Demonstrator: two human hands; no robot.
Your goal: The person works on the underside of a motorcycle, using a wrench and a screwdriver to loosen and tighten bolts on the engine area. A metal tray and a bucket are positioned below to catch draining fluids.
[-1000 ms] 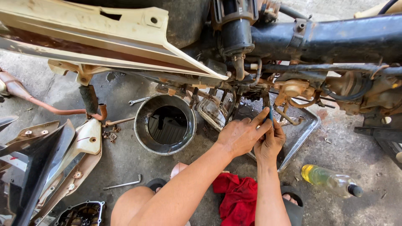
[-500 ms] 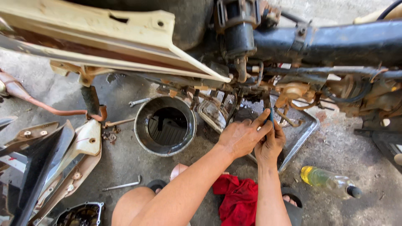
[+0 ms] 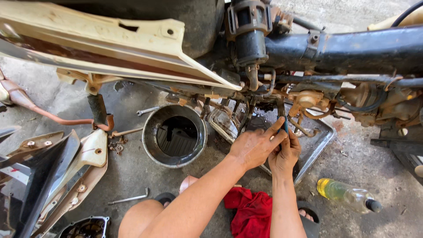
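Both my hands work under a stripped motorcycle frame (image 3: 352, 48). My left hand (image 3: 253, 147) reaches up with its fingers pinching a thin dark tool or wire (image 3: 285, 125) just below the rusty engine parts (image 3: 308, 101). My right hand (image 3: 285, 154) is pressed against the left one and grips the same thin piece from below. What the tip touches is hidden among cables and brackets. A metal tray (image 3: 317, 145) lies on the ground under the hands.
A round dark metal bucket (image 3: 152, 141) stands left of the hands. Wrenches (image 3: 128, 199) lie on the concrete. Cream body panels (image 3: 83, 172) are piled at left. A red rag (image 3: 249, 211) and a plastic bottle of yellowish liquid (image 3: 343, 194) lie near my feet.
Both hands stay at the same spot under the engine, with only small finger shifts. The view has drifted slightly.
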